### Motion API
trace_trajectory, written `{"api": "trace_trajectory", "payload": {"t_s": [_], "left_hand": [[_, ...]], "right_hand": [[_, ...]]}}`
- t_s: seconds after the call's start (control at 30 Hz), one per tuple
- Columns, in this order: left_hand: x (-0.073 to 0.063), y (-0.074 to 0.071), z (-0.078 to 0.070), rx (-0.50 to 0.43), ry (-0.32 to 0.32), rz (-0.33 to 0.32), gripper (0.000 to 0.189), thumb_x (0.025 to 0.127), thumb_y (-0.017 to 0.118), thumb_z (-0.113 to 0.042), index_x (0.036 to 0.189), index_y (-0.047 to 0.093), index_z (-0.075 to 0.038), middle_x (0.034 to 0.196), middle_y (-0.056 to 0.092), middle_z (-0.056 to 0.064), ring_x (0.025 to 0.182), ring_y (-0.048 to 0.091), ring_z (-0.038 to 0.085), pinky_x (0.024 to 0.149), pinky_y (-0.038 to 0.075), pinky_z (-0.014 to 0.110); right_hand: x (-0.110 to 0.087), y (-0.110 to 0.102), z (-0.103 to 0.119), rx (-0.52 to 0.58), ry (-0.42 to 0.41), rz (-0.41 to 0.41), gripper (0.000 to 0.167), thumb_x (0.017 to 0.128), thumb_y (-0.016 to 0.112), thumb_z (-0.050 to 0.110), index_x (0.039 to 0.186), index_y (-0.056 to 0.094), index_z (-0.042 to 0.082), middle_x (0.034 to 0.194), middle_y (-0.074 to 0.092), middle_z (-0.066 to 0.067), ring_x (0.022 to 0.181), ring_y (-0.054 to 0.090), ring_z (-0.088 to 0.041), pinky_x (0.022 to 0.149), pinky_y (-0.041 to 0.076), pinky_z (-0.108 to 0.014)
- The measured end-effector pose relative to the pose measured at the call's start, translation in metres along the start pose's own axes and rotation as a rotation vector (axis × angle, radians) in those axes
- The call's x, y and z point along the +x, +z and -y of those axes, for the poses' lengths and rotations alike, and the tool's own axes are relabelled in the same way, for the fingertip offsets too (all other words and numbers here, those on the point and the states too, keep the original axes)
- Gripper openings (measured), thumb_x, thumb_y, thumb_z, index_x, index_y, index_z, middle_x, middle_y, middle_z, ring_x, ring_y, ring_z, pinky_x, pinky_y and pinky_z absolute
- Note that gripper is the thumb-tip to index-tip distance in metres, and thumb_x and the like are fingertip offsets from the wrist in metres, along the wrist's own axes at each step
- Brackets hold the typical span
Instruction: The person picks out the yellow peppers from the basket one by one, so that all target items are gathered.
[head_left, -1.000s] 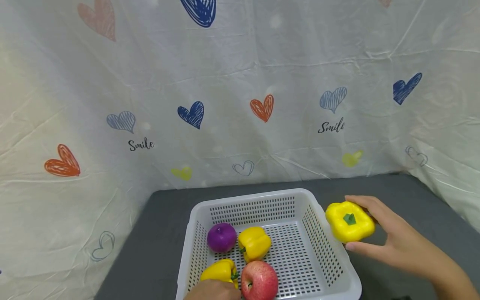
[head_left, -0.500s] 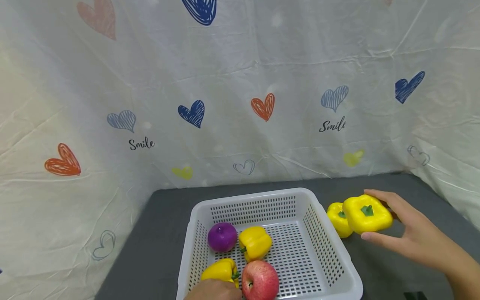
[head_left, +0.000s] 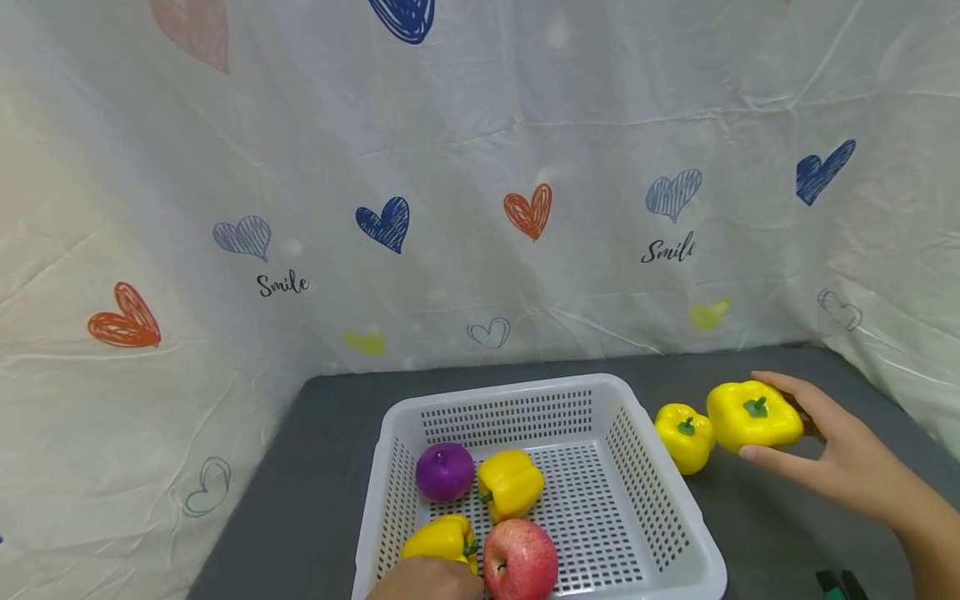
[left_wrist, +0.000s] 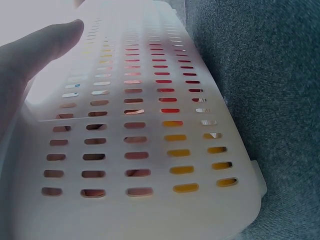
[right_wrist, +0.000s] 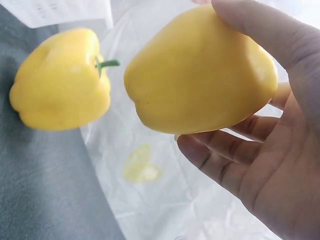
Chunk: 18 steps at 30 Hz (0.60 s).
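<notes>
My right hand point(head_left: 847, 450) holds a yellow bell pepper point(head_left: 750, 414) with a green stem above the table, thumb on one side and fingers on the other. Just left of it, a second yellow bell pepper point(head_left: 686, 438) stands on the table beside the basket. In the white slotted basket point(head_left: 675, 533) lie a purple onion-like thing point(head_left: 445, 472), a yellow bell pepper point(head_left: 511, 484), another yellow bell pepper point(head_left: 441, 540) and a red apple point(head_left: 520, 560). My left hand point(head_left: 429, 581) partly covers the nearer pepper; its fingers are mostly hidden behind the basket wall.
The dark grey table point(head_left: 300, 483) extends on both sides of the basket. A small black and green object point(head_left: 840, 585) lies at the lower right, cut off by the frame. A pale curtain point(head_left: 450, 125) printed with hearts hangs behind the table.
My right hand has moved right and slightly back with its pepper, uncovering the one beside the basket. The black and green object has come into view. My left hand stays put.
</notes>
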<state>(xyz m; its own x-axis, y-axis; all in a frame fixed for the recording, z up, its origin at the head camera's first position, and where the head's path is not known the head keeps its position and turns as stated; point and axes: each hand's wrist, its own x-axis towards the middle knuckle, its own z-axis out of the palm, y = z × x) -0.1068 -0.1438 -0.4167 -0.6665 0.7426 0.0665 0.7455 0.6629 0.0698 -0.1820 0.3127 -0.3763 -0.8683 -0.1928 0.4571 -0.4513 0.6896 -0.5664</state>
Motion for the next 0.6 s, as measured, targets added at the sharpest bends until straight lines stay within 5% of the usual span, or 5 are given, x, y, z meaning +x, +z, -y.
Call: {"api": "trace_trajectory", "payload": {"t_s": [0.23,0.6], "left_hand": [[0.000,-0.002,0.001,0.029,0.037,-0.010,0.032,0.080,0.074,-0.040,0.059,0.051,-0.031,0.056,0.027,-0.022,0.046,0.023,-0.007,0.044,0.023,0.012],[0.000,-0.001,0.002,0.035,0.054,-0.012,0.031,0.080,0.074,-0.038,0.060,0.052,-0.031,0.056,0.027,-0.022,0.047,0.023,-0.007,0.045,0.024,0.011]], "right_hand": [[0.000,0.001,-0.015,0.009,0.027,0.023,0.087,0.077,0.088,0.015,0.149,0.039,0.006,0.134,0.044,-0.012,0.102,0.045,0.004,0.078,0.038,-0.004],[-0.002,0.005,-0.039,0.005,0.095,0.098,0.084,0.082,0.084,0.017,0.150,0.036,0.003,0.135,0.045,-0.019,0.100,0.043,0.014,0.075,0.040,-0.006]]}}
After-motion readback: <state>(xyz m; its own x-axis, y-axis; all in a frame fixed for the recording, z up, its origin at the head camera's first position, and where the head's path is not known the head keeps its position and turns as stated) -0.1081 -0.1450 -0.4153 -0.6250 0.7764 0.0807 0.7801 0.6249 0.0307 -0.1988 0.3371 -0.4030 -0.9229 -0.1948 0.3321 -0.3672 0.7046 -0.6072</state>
